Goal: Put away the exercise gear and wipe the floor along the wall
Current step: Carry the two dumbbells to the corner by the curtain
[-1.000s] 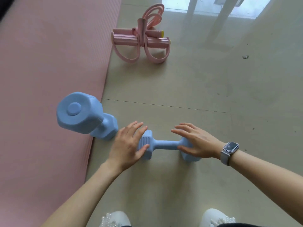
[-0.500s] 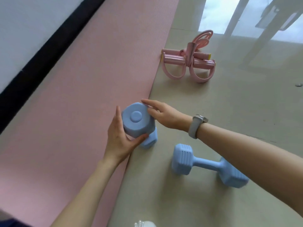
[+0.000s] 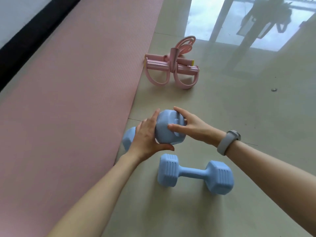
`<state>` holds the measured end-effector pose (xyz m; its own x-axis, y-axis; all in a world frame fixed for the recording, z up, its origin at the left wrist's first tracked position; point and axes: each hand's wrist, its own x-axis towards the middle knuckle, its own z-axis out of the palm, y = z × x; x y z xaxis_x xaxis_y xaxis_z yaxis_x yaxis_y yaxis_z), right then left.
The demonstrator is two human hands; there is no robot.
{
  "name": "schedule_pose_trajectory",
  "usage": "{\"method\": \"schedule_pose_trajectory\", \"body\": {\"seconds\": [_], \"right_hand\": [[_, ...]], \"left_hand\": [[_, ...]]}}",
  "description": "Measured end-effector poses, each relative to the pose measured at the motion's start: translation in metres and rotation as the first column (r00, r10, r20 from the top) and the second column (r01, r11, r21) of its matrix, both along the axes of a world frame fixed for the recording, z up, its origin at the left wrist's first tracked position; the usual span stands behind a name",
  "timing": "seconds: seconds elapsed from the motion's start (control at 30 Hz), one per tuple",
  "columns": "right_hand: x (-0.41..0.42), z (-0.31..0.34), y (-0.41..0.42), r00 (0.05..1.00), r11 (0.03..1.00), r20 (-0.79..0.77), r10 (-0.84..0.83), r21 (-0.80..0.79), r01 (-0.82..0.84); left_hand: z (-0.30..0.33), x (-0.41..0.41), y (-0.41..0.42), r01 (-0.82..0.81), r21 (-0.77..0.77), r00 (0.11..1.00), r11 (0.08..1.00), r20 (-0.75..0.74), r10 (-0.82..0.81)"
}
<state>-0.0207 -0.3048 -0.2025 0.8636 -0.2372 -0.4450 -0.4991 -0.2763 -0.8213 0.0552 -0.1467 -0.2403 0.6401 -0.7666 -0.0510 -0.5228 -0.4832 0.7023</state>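
Both hands on one dumbbell, its twin on the floor

Right now the held dumbbell [image 3: 168, 130] sits near the centre of the view, tilted, its upper head between the two hands and its lower head [image 3: 128, 137] showing at 9 o'clock behind the left wrist, close to the mat edge. Whether that lower head touches the floor cannot be told. The left hand [image 3: 147, 140] wraps the upper head from the 9 o'clock side, thumb curled under it; its grip is grasping the dumbbell. The right hand [image 3: 192, 126] comes in from 3 o'clock, thumb across the face of the head and fingers curved over the top, so its grip is also grasping the dumbbell. A grey watch [image 3: 228, 141] is on the right wrist.

The second dumbbell [image 3: 195, 174] lies flat on the tiled floor [image 3: 256, 117] at 5 o'clock of the hands, just beside them, untouched. A pink mat [image 3: 68, 108] fills the left of the view, with a dark skirting [image 3: 25, 41] and pale wall beyond it at 10 o'clock. At 12 o'clock of the hands, well apart, a pink pedal puller [image 3: 171, 67] lies on the floor touching the mat's edge.
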Motion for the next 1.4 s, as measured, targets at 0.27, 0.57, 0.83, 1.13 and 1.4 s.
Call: {"method": "schedule_pose_trajectory", "body": {"seconds": [0.27,0.57,0.83,1.13,1.4], "right_hand": [[-0.046,-0.052,-0.028,0.979,0.96,-0.069,-0.192,0.194,0.202],[-0.048,-0.075,-0.048,0.995,0.996,-0.1,0.026,0.084,-0.018],[-0.059,-0.096,-0.049,0.97,0.975,-0.171,0.175,-0.106,-0.195],[-0.095,-0.095,-0.018,0.934,0.625,0.19,0.302,-0.78,-0.043],[-0.131,-0.125,0.029,0.863,0.4,-0.278,0.423,-0.797,-0.453]], "left_hand": [[-0.048,-0.019,-0.027,0.141,0.157,0.962,0.977,0.213,-0.173],[-0.085,-0.001,-0.015,0.024,0.351,0.77,0.936,0.59,-0.241],[-0.096,0.01,-0.02,0.091,0.378,0.715,0.921,0.619,-0.325],[-0.1,0.008,-0.026,0.11,0.42,0.686,0.901,0.623,-0.375],[-0.105,0.009,-0.039,0.297,0.485,0.683,0.822,0.494,-0.538]]}}
